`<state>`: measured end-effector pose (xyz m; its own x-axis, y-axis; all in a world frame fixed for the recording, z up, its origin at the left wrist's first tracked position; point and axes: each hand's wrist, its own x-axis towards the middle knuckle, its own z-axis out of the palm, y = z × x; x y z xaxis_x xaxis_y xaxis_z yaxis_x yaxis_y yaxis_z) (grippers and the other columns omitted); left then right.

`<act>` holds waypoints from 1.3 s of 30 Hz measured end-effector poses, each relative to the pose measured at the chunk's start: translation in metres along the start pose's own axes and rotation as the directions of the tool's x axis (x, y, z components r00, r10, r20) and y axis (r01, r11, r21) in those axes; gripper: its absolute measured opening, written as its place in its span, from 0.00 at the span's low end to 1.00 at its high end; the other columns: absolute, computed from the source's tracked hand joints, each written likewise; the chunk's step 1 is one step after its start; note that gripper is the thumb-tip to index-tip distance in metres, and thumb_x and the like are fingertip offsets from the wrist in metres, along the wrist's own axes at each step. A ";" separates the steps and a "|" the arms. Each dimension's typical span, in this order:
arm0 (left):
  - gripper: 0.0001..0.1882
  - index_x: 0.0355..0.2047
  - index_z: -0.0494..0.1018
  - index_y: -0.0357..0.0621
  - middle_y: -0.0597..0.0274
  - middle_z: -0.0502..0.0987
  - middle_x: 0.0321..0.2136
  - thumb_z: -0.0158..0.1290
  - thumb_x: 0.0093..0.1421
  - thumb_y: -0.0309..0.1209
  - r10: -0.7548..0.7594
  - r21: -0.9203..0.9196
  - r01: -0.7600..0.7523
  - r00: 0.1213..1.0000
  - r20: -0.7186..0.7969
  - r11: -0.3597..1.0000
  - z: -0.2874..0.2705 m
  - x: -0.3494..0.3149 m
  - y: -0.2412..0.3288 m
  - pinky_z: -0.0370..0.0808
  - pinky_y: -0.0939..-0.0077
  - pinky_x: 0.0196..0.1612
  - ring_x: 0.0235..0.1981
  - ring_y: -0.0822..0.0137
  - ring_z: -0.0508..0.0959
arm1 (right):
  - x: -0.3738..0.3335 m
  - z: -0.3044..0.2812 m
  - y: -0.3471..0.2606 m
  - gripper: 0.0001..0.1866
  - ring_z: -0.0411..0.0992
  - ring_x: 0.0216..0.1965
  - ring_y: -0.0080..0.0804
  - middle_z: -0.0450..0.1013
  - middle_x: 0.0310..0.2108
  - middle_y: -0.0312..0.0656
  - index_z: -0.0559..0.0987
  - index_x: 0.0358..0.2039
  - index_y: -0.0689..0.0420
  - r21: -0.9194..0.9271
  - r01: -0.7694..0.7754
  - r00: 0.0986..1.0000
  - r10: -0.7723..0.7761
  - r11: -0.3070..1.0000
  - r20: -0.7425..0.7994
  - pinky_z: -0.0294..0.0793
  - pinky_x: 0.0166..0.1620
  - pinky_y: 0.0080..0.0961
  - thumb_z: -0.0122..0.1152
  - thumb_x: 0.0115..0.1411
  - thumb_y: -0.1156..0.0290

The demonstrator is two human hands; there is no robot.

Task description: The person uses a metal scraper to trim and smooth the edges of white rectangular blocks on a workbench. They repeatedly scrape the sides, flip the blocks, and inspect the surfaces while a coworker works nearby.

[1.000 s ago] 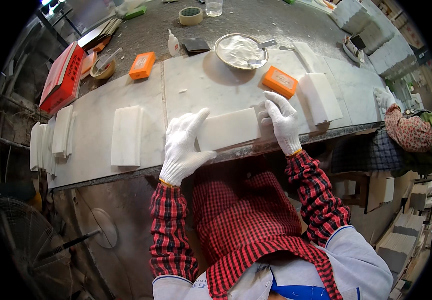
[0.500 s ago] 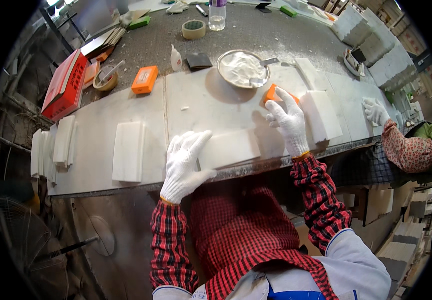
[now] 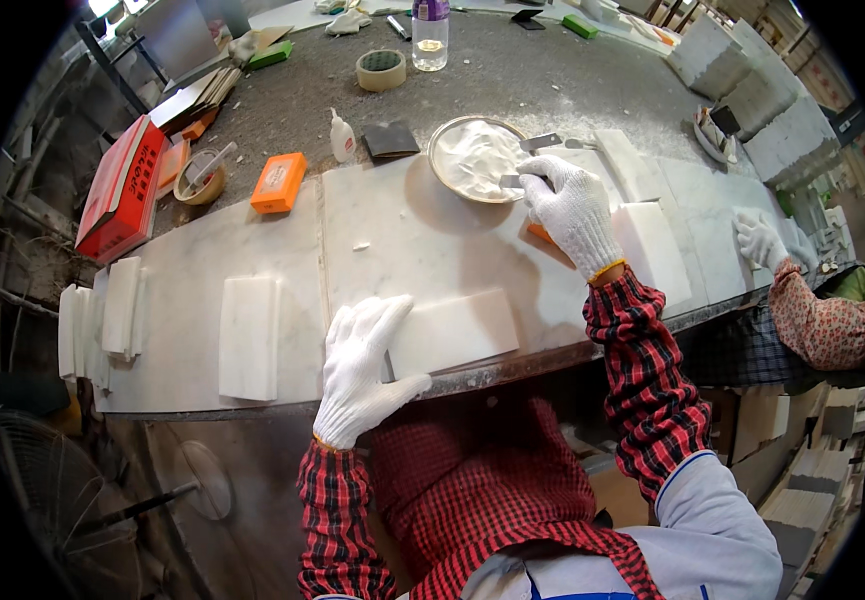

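My left hand (image 3: 360,372), in a white knit glove, lies with fingers stretched and thumb apart at the left end of a flat white stone slab (image 3: 460,332) by the table's near edge. My right hand (image 3: 574,212), gloved likewise, is at the right rim of a round metal bowl (image 3: 442,172) of white paste (image 3: 474,155). Its fingers are curled onto a small flat metal scraper (image 3: 509,181) that lies over the rim. A second scraper (image 3: 540,142) rests just beyond. Beneath the right hand, an orange box (image 3: 540,232) is mostly hidden.
White stone pieces stand at left (image 3: 249,338) and right (image 3: 652,255). Farther back are an orange box (image 3: 278,183), a glue bottle (image 3: 341,137), a tape roll (image 3: 381,70) and a water bottle (image 3: 430,38). A co-worker's gloved hand (image 3: 758,240) is at the right.
My right hand has moved from above the orange box up to the bowl's rim, its fingers curling at the scraper. My left hand stays spread by the slab. The view has shifted slightly.
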<state>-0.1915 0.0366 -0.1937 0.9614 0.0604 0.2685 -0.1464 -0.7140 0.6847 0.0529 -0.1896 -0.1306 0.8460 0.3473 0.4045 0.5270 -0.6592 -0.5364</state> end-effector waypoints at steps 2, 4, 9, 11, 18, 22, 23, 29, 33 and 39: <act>0.53 0.67 0.73 0.44 0.50 0.76 0.63 0.78 0.36 0.31 -0.017 -0.010 0.017 1.000 -0.007 1.000 -0.001 0.000 0.001 0.62 0.50 0.74 0.68 0.46 0.70 | 0.000 -0.011 -0.013 0.10 0.85 0.39 0.48 0.84 0.38 0.51 0.89 0.44 0.56 -0.012 -0.014 1.000 0.014 1.000 0.004 0.83 0.43 0.35 0.65 0.68 0.68; 0.54 0.68 0.72 0.44 0.49 0.76 0.63 0.79 0.36 0.31 -0.032 -0.015 0.032 0.999 -0.015 0.999 -0.002 -0.001 0.002 0.62 0.50 0.74 0.69 0.47 0.70 | -0.003 -0.022 -0.013 0.09 0.85 0.40 0.48 0.84 0.39 0.51 0.88 0.44 0.57 0.035 0.026 0.999 -0.025 0.999 -0.025 0.83 0.42 0.34 0.65 0.68 0.70; 0.55 0.68 0.72 0.44 0.51 0.77 0.62 0.80 0.36 0.34 -0.022 0.014 0.023 0.998 -0.051 1.000 0.003 -0.005 -0.004 0.61 0.50 0.75 0.68 0.48 0.71 | -0.020 -0.033 -0.028 0.12 0.76 0.28 0.14 0.82 0.31 0.35 0.86 0.52 0.60 0.369 -0.375 0.925 0.366 0.850 0.097 0.78 0.32 0.17 0.60 0.74 0.72; 0.55 0.68 0.72 0.44 0.51 0.78 0.62 0.81 0.36 0.35 -0.017 0.021 0.018 0.999 -0.050 1.000 0.004 -0.004 -0.004 0.61 0.49 0.75 0.68 0.49 0.72 | -0.023 -0.027 -0.021 0.12 0.77 0.28 0.16 0.82 0.32 0.35 0.85 0.53 0.60 0.440 -0.436 0.897 0.418 0.785 0.144 0.78 0.31 0.17 0.61 0.73 0.72; 0.54 0.68 0.72 0.45 0.51 0.78 0.61 0.80 0.38 0.37 -0.019 0.031 0.021 0.998 -0.059 0.999 0.005 -0.004 -0.007 0.61 0.48 0.75 0.68 0.49 0.73 | -0.026 -0.008 -0.013 0.16 0.76 0.28 0.16 0.82 0.34 0.37 0.81 0.58 0.65 0.575 -0.529 0.843 0.464 0.625 0.271 0.73 0.28 0.14 0.59 0.75 0.71; 0.53 0.68 0.72 0.45 0.51 0.78 0.61 0.80 0.39 0.36 -0.021 0.030 0.023 0.998 -0.060 0.999 0.006 -0.004 -0.008 0.61 0.48 0.75 0.67 0.48 0.73 | -0.027 -0.005 -0.007 0.16 0.75 0.27 0.16 0.81 0.34 0.38 0.80 0.58 0.66 0.628 -0.535 0.834 0.472 0.565 0.287 0.72 0.28 0.14 0.59 0.75 0.71; 0.53 0.68 0.72 0.45 0.50 0.78 0.61 0.80 0.39 0.36 -0.021 0.025 0.023 0.998 -0.061 0.999 0.007 -0.004 -0.008 0.61 0.48 0.75 0.67 0.48 0.73 | -0.029 -0.007 -0.007 0.16 0.74 0.27 0.16 0.81 0.33 0.39 0.81 0.57 0.66 0.639 -0.529 0.834 0.480 0.559 0.271 0.71 0.27 0.14 0.60 0.74 0.72; 0.53 0.68 0.72 0.44 0.49 0.76 0.62 0.80 0.39 0.33 -0.014 0.026 0.016 0.997 -0.079 1.000 0.010 -0.005 -0.009 0.63 0.48 0.74 0.67 0.45 0.72 | -0.046 -0.011 0.007 0.16 0.75 0.28 0.17 0.81 0.34 0.41 0.80 0.58 0.67 0.704 -0.513 0.822 0.518 0.492 0.237 0.71 0.28 0.14 0.60 0.75 0.72; 0.52 0.69 0.71 0.42 0.49 0.75 0.63 0.78 0.40 0.29 -0.023 0.012 0.024 0.992 -0.121 1.000 0.015 -0.006 -0.011 0.65 0.49 0.72 0.67 0.44 0.71 | -0.063 -0.021 0.010 0.17 0.76 0.29 0.19 0.80 0.35 0.41 0.79 0.58 0.67 0.748 -0.529 0.807 0.509 0.400 0.299 0.73 0.30 0.15 0.60 0.75 0.71; 0.52 0.70 0.70 0.40 0.49 0.75 0.63 0.76 0.41 0.26 -0.050 0.040 0.058 0.981 -0.187 0.998 0.020 -0.005 -0.009 0.66 0.50 0.72 0.67 0.44 0.71 | -0.099 -0.028 -0.004 0.17 0.76 0.29 0.19 0.80 0.35 0.41 0.80 0.58 0.68 0.667 -0.636 0.748 0.520 0.388 0.412 0.74 0.33 0.17 0.59 0.75 0.71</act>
<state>-0.1900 0.0286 -0.2144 0.9070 0.2248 0.3560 -0.0809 -0.7367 0.6714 -0.0351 -0.2400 -0.1472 0.9402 0.1920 -0.2813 -0.2805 -0.0318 -0.9593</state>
